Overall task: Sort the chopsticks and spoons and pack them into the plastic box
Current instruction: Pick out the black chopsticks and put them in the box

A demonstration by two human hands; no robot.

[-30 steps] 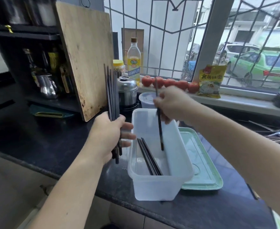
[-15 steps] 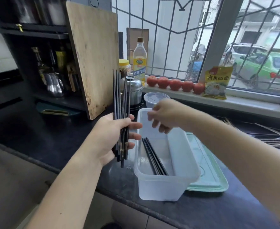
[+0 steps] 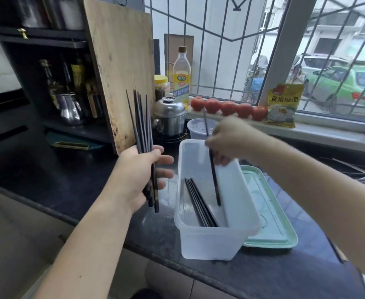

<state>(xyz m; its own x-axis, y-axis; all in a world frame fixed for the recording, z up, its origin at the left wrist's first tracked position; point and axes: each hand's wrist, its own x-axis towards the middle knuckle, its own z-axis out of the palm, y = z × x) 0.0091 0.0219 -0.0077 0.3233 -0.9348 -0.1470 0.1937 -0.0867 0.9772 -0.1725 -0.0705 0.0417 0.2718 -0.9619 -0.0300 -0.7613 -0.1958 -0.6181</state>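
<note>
right hand [image 3: 231, 141] pinches one chopstick [image 3: 214, 175] over the plastic box [image 3: 209, 240]; left hand [image 3: 138, 175] grips a bundle [image 3: 142, 126].

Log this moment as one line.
left hand: holds chopstick bundle | right hand: lowers one chopstick into box
</note>
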